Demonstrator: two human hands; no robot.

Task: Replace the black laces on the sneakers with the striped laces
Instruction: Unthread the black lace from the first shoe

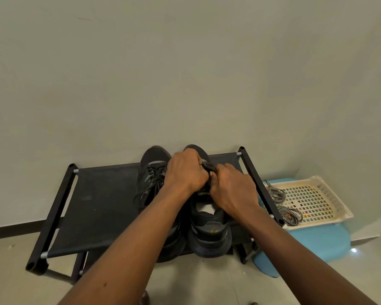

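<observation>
Black right sneaker [209, 230] on shoe rack [97, 205] | left hand [186, 172], right hand [233, 190] both pinching its black lace [208, 167] | striped laces [277, 194] in basket [337, 205]

Not much of the person is shown, tbh: just two forearms and hands, left bare right up to the bottom edge. A small dark spot can be seen on the left forearm [128, 249]. Knuckle ridges and tendons can be made out on the left hand [186, 172] and right hand [233, 188]. The right forearm [295, 249] is unmarked.
</observation>
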